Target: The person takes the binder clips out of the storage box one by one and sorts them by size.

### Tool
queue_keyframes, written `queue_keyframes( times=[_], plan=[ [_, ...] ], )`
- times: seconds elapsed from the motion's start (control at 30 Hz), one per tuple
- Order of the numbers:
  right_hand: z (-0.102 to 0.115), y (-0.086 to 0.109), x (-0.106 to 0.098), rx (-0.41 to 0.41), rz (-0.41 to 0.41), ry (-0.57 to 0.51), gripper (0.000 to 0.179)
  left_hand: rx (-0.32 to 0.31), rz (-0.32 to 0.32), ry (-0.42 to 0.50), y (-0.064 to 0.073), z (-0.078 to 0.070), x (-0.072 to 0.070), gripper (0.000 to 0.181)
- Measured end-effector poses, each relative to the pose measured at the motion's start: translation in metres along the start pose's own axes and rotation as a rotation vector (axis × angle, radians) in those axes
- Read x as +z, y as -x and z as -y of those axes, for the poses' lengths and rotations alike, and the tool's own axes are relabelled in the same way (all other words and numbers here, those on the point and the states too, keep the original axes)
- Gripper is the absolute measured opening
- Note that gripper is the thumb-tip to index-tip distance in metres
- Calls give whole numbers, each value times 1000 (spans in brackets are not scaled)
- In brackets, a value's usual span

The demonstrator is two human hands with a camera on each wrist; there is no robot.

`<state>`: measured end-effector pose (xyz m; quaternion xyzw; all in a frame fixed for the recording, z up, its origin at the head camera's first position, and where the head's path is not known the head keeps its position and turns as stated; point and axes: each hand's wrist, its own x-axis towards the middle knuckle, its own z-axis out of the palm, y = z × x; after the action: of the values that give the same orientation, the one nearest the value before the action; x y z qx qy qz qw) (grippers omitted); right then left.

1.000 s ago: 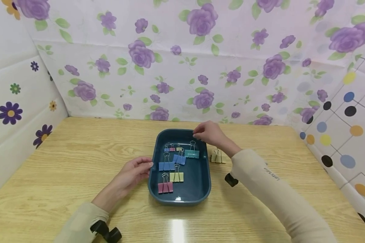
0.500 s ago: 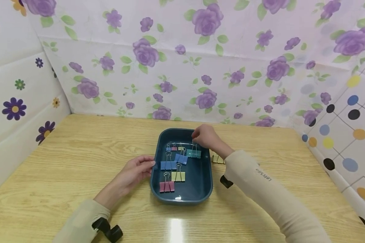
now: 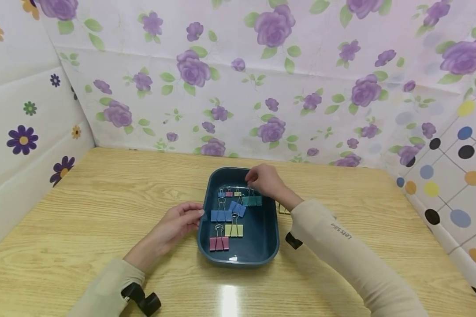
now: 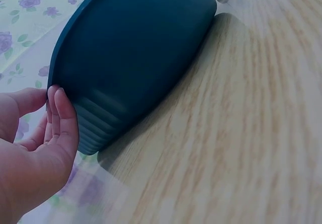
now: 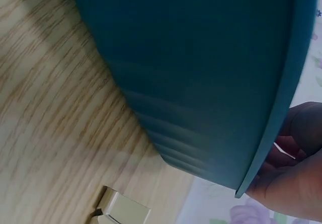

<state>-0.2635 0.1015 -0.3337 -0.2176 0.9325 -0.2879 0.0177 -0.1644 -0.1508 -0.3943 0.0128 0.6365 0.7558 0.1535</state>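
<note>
My left hand [image 3: 180, 222] pinches the left rim of a dark teal plastic tray [image 3: 271, 246]. In the left wrist view, the thumb and fingertips meet at that rim. My right hand [image 3: 265, 179] reaches over the back right of the tray, its fingers curled together. The fingertips are just above the wire handles of a teal binder clip [image 3: 252, 201]; whether they pinch something is hidden. Inside lie a large blue clip [image 3: 221, 215], a tilted blue clip [image 3: 237, 208], a yellow clip [image 3: 234, 230], a pink clip [image 3: 219, 243] and a back row of small clips [image 3: 229, 193].
A pale yellow binder clip [image 5: 128, 209] lies on the wooden table [image 3: 143, 189] to the right of the tray, partly hidden by my right wrist in the head view. Flowered sheets [image 3: 150, 105] hang behind the table.
My right hand has moved slightly left and down toward the teal clip's handles. My left hand stays at the tray's rim. The head view has shifted slightly.
</note>
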Motion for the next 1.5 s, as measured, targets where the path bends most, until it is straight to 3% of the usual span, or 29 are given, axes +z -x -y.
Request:
queue_keyframes(
  times=[0.2, 0.77, 1.0, 1.5],
  plan=[
    [1, 1, -2, -6, 27, -21, 13, 0, -1, -4, 0, -1, 0, 31],
    [1, -1, -5, 21, 120, 68, 10, -9, -11, 1, 0, 0, 1, 30],
    [-4, -1, -10, 58, 149, -21, 12, -16, -12, -3, 0, 0, 2, 31],
    [-4, -1, -29, 135, 116, -198, 12, -16, -15, 8, 0, 0, 1, 30]
  ],
)
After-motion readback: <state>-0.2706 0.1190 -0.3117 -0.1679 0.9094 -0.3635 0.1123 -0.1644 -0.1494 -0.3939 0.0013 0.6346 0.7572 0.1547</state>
